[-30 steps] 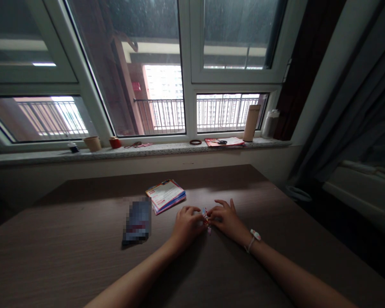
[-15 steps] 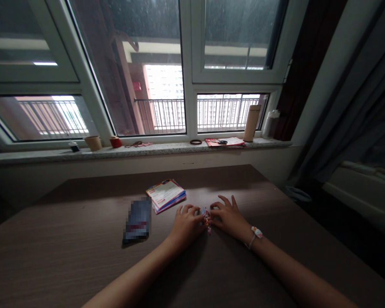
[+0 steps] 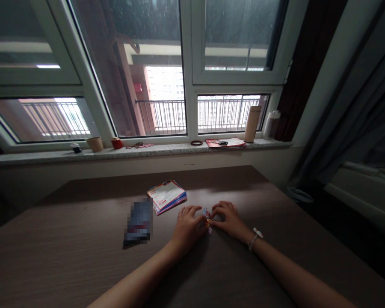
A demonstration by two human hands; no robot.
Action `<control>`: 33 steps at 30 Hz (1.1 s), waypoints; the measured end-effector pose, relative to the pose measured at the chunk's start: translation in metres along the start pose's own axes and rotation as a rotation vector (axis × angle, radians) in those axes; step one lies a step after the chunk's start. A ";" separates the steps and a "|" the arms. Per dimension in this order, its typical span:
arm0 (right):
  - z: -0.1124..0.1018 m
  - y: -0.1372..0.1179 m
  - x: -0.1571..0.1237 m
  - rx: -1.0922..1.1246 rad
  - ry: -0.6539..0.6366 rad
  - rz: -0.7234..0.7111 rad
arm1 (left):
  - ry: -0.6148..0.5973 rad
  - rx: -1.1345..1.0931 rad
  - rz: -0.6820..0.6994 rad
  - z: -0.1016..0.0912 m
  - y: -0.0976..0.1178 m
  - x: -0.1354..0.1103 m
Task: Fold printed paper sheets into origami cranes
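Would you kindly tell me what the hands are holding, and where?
A small colourful folded paper, pinched from either side by left hand and right hand.

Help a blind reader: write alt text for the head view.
The left hand and right hand pinch a small folded paper on a wooden table. A stack of colourful sheets lies behind; a windowsill holds a cup and flask.

The folded paper piece [image 3: 207,220] is red-and-white patterned, the table [image 3: 67,252] brown wood-grain, the booklets [image 3: 167,195] white, red and blue.
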State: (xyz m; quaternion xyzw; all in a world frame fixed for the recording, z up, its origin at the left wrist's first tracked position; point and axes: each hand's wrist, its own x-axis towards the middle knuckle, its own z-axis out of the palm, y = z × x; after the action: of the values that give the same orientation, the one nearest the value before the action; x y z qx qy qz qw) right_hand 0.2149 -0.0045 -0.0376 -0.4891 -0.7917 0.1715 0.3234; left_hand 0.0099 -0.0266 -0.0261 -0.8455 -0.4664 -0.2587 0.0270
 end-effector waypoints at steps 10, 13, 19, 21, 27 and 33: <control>-0.001 -0.001 0.000 0.009 0.013 -0.022 | -0.042 0.005 -0.040 0.000 0.002 0.001; -0.002 -0.001 0.000 -0.046 -0.003 -0.052 | -0.072 0.034 -0.070 -0.005 0.006 0.003; -0.008 -0.009 0.000 -0.168 -0.068 -0.023 | -0.111 0.078 -0.069 -0.009 0.011 0.006; -0.009 -0.012 -0.001 -0.185 -0.082 -0.013 | -0.110 0.078 -0.085 -0.010 0.010 0.007; -0.012 -0.018 -0.004 -0.184 -0.095 0.027 | -0.081 0.046 -0.062 -0.017 -0.005 0.004; -0.010 -0.016 -0.005 -0.150 -0.074 0.021 | -0.057 0.005 -0.021 -0.014 -0.008 -0.001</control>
State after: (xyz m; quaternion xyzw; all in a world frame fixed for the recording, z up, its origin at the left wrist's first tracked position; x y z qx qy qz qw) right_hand 0.2129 -0.0168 -0.0224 -0.5134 -0.8087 0.1328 0.2546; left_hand -0.0024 -0.0268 -0.0162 -0.8476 -0.4764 -0.2335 0.0129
